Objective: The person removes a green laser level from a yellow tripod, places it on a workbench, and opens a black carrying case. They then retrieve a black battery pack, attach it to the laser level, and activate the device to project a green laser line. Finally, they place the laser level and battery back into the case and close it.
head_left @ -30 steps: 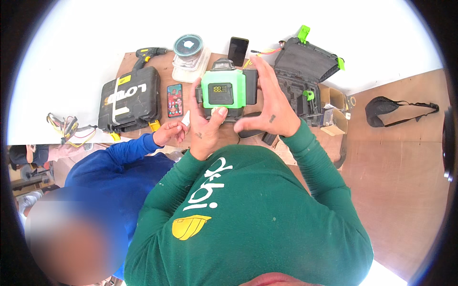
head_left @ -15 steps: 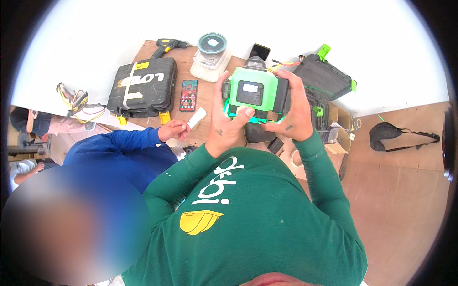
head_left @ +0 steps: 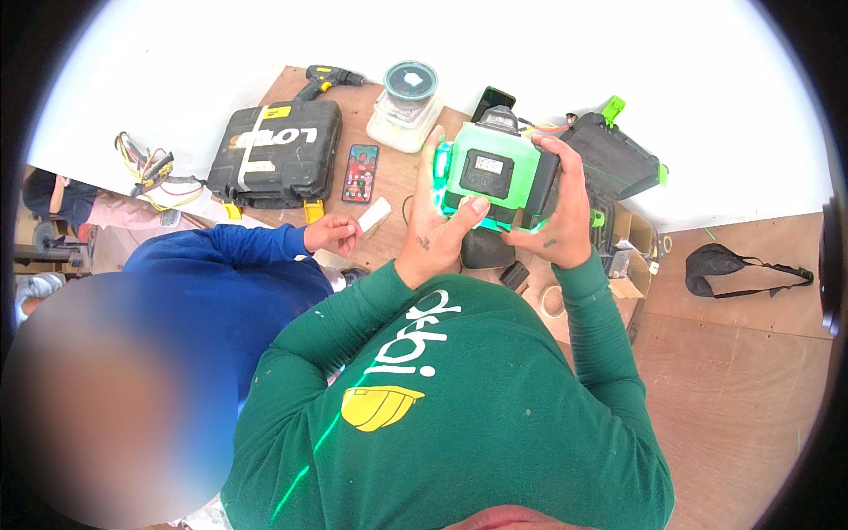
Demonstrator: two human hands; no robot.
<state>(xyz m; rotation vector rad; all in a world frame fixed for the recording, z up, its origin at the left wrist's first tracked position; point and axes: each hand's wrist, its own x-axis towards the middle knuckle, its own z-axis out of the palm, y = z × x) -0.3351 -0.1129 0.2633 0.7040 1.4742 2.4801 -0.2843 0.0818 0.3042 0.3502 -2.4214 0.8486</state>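
the left hand [head_left: 433,243] and right hand [head_left: 570,221] both have their grip clamped on one green laser level [head_left: 499,172], held up over the worktop [head_left: 396,181], which carries two phones [head_left: 360,175], two black cases [head_left: 278,152], one drill [head_left: 325,81] and one round lidded tub [head_left: 411,81].

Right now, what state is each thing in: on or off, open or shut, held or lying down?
Laser level: on, screen and green light glowing
Left hand: holding its left side
Right hand: holding its right side
Nearer phone: lying down, screen lit
Farther phone: screen dark
Yellow-latched case: shut
Green-latched case: open, lid up
Drill: lying down, unheld
Round tub: lid on
Cardboard box: open
Co-worker's hand: fingers curled
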